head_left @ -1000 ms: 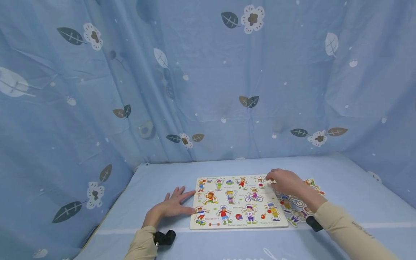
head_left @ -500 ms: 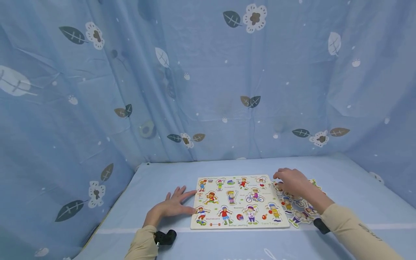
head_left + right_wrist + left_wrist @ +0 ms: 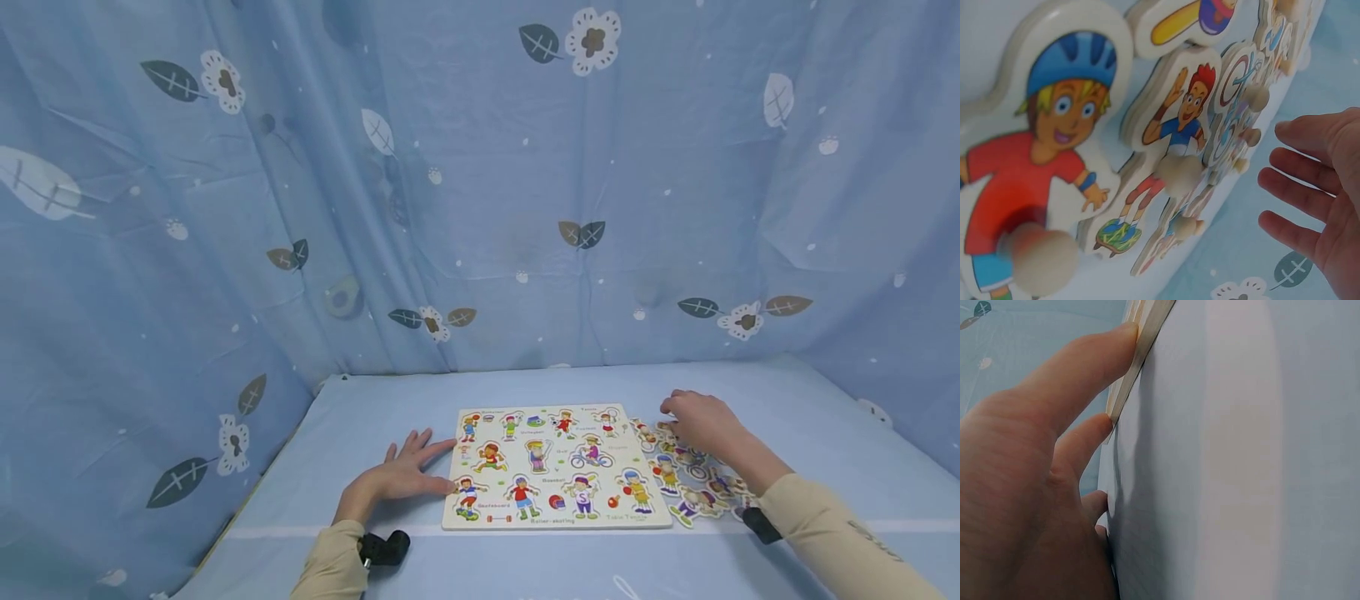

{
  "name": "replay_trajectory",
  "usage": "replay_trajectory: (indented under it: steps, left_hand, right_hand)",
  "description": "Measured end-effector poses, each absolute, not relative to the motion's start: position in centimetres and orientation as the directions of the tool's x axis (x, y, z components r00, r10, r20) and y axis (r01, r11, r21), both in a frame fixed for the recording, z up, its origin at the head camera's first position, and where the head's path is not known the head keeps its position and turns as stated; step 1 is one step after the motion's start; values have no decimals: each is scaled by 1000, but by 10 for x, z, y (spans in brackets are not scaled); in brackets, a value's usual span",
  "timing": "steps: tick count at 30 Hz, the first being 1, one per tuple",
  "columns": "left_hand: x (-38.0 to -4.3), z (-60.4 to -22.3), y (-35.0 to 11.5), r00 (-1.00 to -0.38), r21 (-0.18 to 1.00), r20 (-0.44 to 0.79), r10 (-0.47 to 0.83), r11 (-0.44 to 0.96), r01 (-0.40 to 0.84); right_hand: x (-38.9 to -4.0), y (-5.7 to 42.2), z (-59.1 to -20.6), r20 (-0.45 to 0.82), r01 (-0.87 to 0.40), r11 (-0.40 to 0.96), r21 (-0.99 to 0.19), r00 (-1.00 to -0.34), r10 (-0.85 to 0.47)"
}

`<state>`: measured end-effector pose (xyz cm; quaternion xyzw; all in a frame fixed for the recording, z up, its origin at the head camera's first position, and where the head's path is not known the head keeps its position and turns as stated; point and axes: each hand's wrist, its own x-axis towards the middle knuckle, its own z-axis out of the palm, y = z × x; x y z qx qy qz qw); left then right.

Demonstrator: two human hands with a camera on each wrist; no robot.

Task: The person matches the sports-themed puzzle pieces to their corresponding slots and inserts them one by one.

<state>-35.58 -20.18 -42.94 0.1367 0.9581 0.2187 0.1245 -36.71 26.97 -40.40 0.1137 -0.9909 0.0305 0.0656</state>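
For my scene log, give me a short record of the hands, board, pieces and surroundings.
left hand: fingers spread, thumb and index finger touching the board's left edge
right hand: above the pieces, no piece visibly held
board: flat, showing sports figures
pieces: loose cluster along the board's right side, wooden knobs on several
table cloth: light blue, under the board
curtain: blue, leaf and flower print

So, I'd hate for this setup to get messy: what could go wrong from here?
The knobbed wooden puzzle pieces lie crowded together, so the right hand, close to them and holding none, might knock neighbours out of place when lifting one. The left hand touches the wooden puzzle board only at its left edge, so the board could slide if pushed from another side.
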Motion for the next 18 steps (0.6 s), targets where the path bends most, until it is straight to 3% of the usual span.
replay_trajectory:
  steps: [13, 18]
  left_hand:
    - [-354, -430, -203, -936, 459, -188, 297, 869, 184]
    - [-355, -430, -202, -935, 458, -177, 306, 867, 197]
  right_hand:
    - [-367, 280, -409, 56, -186, 976, -115, -982, -180]
    - [-368, 280, -408, 78, -215, 973, -83, -975, -209]
